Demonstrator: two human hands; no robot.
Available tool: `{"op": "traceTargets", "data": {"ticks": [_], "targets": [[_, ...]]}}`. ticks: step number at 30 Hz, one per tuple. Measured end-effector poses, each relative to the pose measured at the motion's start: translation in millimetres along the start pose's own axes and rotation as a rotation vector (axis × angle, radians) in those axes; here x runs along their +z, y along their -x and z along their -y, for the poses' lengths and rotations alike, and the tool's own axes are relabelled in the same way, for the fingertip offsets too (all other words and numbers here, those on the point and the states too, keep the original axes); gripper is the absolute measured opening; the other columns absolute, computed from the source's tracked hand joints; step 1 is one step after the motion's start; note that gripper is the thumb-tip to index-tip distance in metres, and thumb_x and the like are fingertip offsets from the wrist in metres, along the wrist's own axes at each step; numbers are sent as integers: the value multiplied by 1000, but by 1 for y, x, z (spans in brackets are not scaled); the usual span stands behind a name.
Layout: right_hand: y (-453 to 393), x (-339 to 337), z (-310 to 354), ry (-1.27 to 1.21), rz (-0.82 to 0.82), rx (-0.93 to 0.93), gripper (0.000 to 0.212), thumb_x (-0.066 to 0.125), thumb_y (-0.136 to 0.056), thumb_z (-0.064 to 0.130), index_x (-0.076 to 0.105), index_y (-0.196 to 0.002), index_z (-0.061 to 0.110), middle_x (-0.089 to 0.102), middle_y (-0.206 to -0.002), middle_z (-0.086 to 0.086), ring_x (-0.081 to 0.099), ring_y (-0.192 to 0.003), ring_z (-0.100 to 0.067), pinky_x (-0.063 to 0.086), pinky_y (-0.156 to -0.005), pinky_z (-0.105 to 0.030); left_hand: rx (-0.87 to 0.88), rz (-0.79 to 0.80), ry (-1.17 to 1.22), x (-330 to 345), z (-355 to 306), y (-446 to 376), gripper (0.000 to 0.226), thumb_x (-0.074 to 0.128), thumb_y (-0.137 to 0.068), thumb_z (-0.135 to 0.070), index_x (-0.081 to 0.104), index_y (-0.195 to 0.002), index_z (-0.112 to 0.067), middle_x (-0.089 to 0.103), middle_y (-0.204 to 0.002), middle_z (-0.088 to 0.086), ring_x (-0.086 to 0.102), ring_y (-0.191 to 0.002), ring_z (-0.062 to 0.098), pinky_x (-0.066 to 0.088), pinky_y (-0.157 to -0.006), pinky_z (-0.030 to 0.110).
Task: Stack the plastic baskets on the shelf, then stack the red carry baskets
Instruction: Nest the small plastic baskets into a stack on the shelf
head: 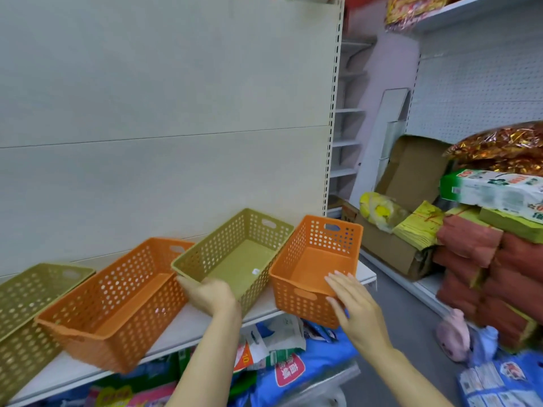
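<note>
Four perforated plastic baskets stood in a row on a pale shelf (202, 318) before a plain cream back panel (164, 113). From left to right these were an olive basket (26, 298) at the frame edge, an orange basket (117, 301), a second olive basket (235, 254) and a second orange basket (317, 268). All four were upright with openings upward, and none was nested in another. The rightmost orange basket sat at the shelf's right end, its near corner projecting past the front edge.

The left hand (210, 295) grasped the near rim of the second olive basket, fingers curled over the corner: a grip clenched on that basket. The right hand (357, 306) lay against the near end of the second orange basket, its fingers extended over the rim and its thumb on the outer wall; this grip was released, touching rather than enclosing.

Below the shelf lay blue and white packaged goods (293, 368). To the right stood stacked brownish-red bundles (482, 268), yellow paper stacks (417, 227), cardboard (411, 171) and a pegboard shelving unit (476, 92). No red carry baskets were visible.
</note>
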State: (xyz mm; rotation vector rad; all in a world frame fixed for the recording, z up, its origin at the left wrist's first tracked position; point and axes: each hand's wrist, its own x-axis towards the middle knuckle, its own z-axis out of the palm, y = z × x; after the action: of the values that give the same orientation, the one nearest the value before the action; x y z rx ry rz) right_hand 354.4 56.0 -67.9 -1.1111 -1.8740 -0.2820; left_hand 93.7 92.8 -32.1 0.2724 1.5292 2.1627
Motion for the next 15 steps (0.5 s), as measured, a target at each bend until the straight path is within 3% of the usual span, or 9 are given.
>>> {"op": "traceTargets", "data": {"ticks": [2,4,7,8,10,11,15], "targets": [[3,7,-10,-18,-7,-45,38,49,-94,31,68,-120,10,65,-123,0,50,-122,-13,35,-110,-36,-2,-8,140,10,-29,13,70,29,-95,7,21,-160,-18,42,-156,6,52,-129,25,42,-112,43],[1,14,-17,-32,-28,-95,31,53,-93,26,71,-114,11,69,-117,1,58,-115,-13,40,-106,-41,58,-40,226,18,-52,13,73,31,-89,7,28,-158,-18,50,-149,5,58,-123,25,45,-109,41],[-9,25,-11,-60,-102,-119,23,58,-89,20,76,-101,10,73,-100,0,66,-96,-16,45,-99,-38,138,-4,285,23,-86,6,69,33,-79,5,41,-147,-4,57,-139,22,64,-111,37,53,-98,47],[-13,30,-4,-65,-122,-125,21,59,-89,19,76,-98,10,74,-96,0,67,-90,-17,46,-95,-37,151,16,278,22,-98,0,66,34,-78,5,43,-144,0,59,-133,25,65,-103,35,57,-91,40],[-21,43,13,-90,-136,-131,18,61,-88,17,76,-96,9,74,-91,0,68,-83,-20,49,-87,-36,180,45,239,19,-122,-9,60,34,-82,10,48,-140,0,65,-112,15,61,-81,21,55,-67,22],[-25,51,23,-104,-133,-132,16,64,-87,16,76,-96,9,73,-90,0,68,-81,-20,50,-84,-35,199,73,246,17,-132,-16,58,33,-83,12,51,-136,0,63,-100,9,58,-73,17,52,-59,20],[-36,88,74,-106,-93,-129,17,71,-80,8,75,-97,11,71,-79,2,65,-71,-19,50,-68,-32,211,190,247,2,-161,-28,44,32,-82,15,60,-102,-13,57,-76,-4,54,-56,5,52,-57,23]]}}
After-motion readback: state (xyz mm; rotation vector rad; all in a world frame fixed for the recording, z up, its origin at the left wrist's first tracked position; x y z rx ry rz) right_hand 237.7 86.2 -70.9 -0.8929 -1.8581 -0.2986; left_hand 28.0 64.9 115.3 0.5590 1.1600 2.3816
